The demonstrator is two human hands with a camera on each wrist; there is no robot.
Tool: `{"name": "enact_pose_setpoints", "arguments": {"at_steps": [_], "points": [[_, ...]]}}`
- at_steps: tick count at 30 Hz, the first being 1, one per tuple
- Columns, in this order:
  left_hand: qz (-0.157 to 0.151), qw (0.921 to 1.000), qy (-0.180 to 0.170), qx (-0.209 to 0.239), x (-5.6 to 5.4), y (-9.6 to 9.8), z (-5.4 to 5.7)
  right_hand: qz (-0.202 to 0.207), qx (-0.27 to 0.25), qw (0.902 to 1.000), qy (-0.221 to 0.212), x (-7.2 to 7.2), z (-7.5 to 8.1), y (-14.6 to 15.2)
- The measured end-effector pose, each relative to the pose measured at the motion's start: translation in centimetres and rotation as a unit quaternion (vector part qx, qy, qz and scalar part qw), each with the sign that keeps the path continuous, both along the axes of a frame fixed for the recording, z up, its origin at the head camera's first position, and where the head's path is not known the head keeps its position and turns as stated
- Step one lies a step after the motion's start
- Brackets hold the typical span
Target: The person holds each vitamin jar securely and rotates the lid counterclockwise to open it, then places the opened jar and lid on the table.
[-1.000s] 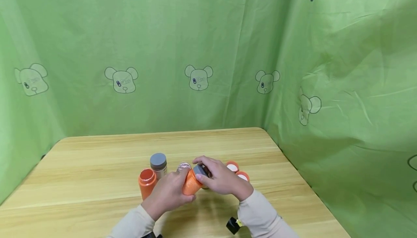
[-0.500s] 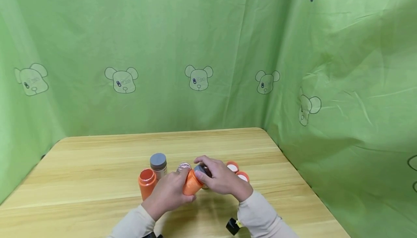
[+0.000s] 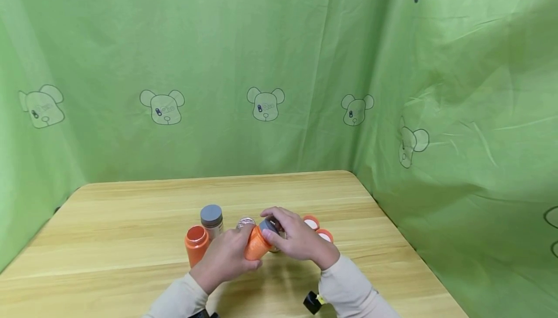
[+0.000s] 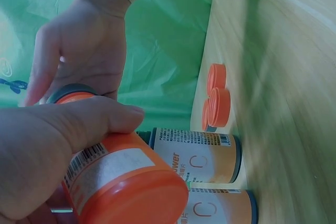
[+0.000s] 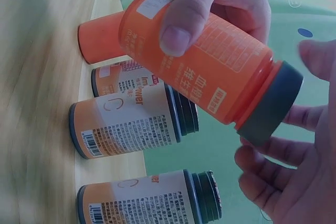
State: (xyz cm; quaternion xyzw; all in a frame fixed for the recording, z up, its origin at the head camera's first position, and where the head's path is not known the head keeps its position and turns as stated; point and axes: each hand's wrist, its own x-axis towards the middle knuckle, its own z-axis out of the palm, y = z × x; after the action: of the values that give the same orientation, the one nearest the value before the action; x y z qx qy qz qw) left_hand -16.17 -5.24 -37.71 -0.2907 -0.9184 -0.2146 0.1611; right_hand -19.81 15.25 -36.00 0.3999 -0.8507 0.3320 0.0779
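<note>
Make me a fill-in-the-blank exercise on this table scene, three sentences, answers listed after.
1. The left hand grips an orange bottle whose cap is ____ in colour.
2. The right hand has its fingers at the bottle's ____.
3. Two loose orange lids lie on the wooden ____.

Missing words: grey; cap; table

Green bear-print cloth (image 3: 266,66) hangs behind a wooden table (image 3: 131,221).
</note>
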Motion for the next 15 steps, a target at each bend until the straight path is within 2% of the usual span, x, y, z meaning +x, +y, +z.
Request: {"name": "enact_pose_setpoints", "arguments": {"at_steps": [7,15], "points": [[0.001,1.0,-0.007,-0.003,0.01,0.04,0.07,-0.024,0.015,0.9995,-0.014,-0.03,-0.13,-0.2],[0.006,0.9999,-0.006,-0.009,0.03,0.04,0.15,0.002,-0.004,1.0,0.0,0.08,-0.07,-0.08]]}}
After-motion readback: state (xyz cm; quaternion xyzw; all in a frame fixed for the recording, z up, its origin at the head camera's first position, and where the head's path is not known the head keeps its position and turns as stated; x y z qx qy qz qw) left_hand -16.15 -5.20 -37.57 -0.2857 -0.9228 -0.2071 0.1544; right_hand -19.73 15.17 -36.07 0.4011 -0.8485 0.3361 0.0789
